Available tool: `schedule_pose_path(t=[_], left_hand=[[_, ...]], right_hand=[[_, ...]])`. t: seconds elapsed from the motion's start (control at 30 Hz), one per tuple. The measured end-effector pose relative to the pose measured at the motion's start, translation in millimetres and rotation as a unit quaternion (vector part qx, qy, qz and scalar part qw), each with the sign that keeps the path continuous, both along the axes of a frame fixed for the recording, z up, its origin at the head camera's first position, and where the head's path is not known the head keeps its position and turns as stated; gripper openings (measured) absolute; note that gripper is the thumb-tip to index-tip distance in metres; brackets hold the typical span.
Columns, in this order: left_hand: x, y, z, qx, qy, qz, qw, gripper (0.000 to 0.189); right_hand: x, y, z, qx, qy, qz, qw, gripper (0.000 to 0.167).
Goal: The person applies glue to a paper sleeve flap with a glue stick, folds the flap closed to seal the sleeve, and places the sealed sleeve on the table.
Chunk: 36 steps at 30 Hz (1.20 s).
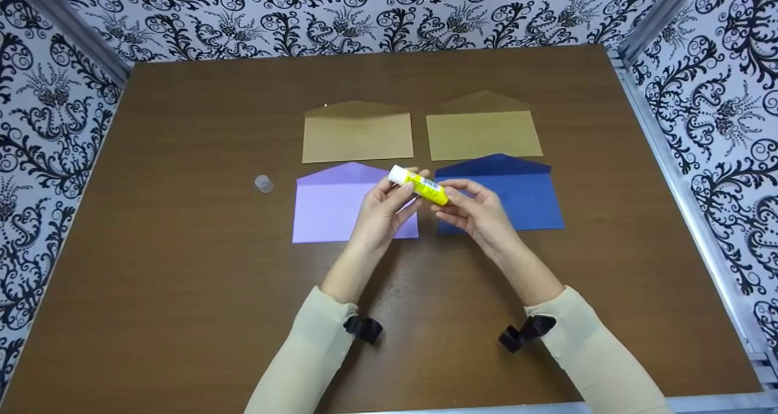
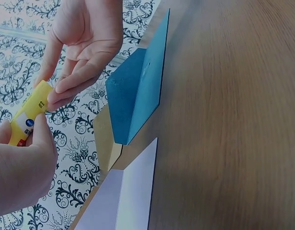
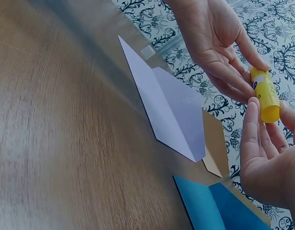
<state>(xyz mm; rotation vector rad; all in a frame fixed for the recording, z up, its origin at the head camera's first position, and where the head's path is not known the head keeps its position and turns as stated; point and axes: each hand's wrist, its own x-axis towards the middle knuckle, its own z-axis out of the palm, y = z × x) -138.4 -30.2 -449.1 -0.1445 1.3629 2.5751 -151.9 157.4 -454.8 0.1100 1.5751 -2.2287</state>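
A yellow glue stick (image 1: 429, 190) with a white end is held up over the envelopes, tilted, its white end toward the upper left. My left hand (image 1: 383, 210) grips it near the white end. With thumb and fingers my right hand (image 1: 480, 212) pinches the other, yellow end. Below the left hand lies a lilac envelope (image 1: 325, 216), partly covered by it. The right hand is above a blue envelope (image 1: 523, 201). Both envelopes have their flaps up. In the left wrist view, printing shows on the glue stick (image 2: 30, 115).
A small whitish cap (image 1: 264, 183) lies left of the lilac envelope. Behind stand two more envelopes side by side, a tan one (image 1: 357, 139) and an olive-tan one (image 1: 484, 137), flaps away from me. All lie on a brown wooden table (image 1: 152, 250) against patterned walls.
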Motion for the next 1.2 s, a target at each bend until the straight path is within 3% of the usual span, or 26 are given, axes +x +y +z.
schedule_pose_path(t=[0.43,0.53,0.67,0.8,1.0,1.2], left_hand=[[-0.6,1.8,-2.7,0.001,-0.002,0.000,1.0000,0.036],[-0.4,1.7,-3.7,-0.001,-0.002,0.004,1.0000,0.036],[0.1,1.5,-4.0,-0.001,-0.003,0.009,1.0000,0.036],[1.0,1.7,-2.9,-0.002,0.000,0.011,0.9999,0.037],[1.0,2.4,-2.1,-0.005,0.005,0.007,1.0000,0.037],[0.7,3.0,-2.5,-0.005,0.012,0.003,0.9999,0.037]], right_hand=[[-0.9,-1.3,-5.6,-0.025,-0.044,0.013,0.9986,0.017],[0.3,-1.8,-5.0,-0.010,-0.020,0.019,0.9996,0.020],[2.7,-2.5,-4.1,0.021,0.045,0.017,0.9986,0.031],[4.3,-3.8,-2.8,0.050,0.085,0.000,0.9952,0.036],[4.3,-3.5,-3.4,0.074,0.079,-0.023,0.9938,0.029],[2.0,-1.7,-6.8,0.034,0.054,-0.025,0.9977,0.020]])
